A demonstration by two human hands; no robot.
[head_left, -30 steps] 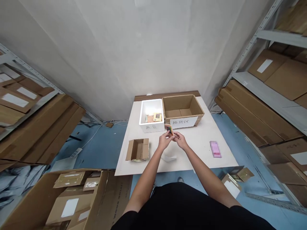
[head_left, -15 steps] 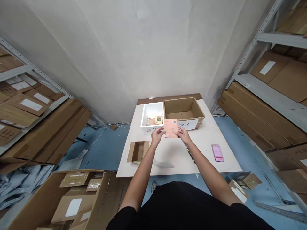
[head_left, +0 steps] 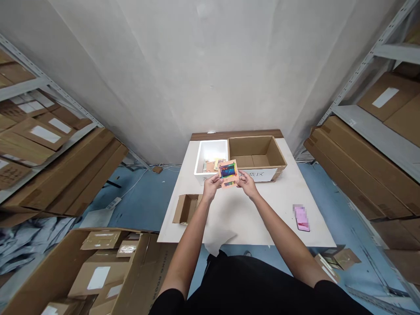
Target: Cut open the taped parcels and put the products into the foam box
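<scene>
Both hands hold up a small flat orange packet (head_left: 229,174) with a colourful printed front, above the white table (head_left: 262,210). My left hand (head_left: 211,187) pinches its left edge and my right hand (head_left: 246,183) pinches its right edge. Just behind the packet stands a white foam box (head_left: 205,155) with a few small packets inside, and beside it an open brown cardboard box (head_left: 256,153) with a white label on its front.
A small open cardboard box (head_left: 185,208) lies at the table's left edge, a pink phone-sized object (head_left: 301,217) at the right. A white sheet (head_left: 218,239) hangs off the near edge. Shelves of cartons line both sides; a big open carton (head_left: 95,271) sits lower left.
The packet has been turned over: earlier its edge, then its plain orange back with a barcode showed, now the colourful front. The white sheet slid toward the table's near edge.
</scene>
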